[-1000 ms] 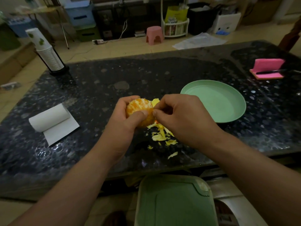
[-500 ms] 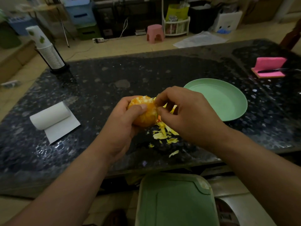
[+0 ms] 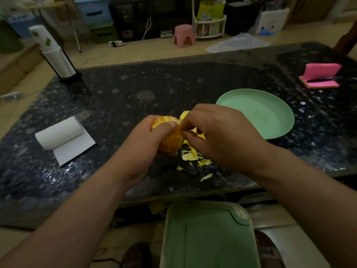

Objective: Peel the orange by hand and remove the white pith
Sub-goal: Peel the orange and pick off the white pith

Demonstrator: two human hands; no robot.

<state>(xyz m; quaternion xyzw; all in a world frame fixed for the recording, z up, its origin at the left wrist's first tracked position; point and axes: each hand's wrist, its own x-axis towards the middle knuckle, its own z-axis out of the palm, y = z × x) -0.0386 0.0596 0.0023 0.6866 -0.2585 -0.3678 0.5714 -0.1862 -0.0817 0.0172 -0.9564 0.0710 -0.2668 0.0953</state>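
While the left grip (image 3: 143, 144) clasps the orange (image 3: 171, 141), the right grip (image 3: 222, 136) seemingly pinches peel (image 3: 184, 114).

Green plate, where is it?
In the head view the green plate sits on the dark table, right of centre, just beyond the right hand, with the pink sponge farther right.
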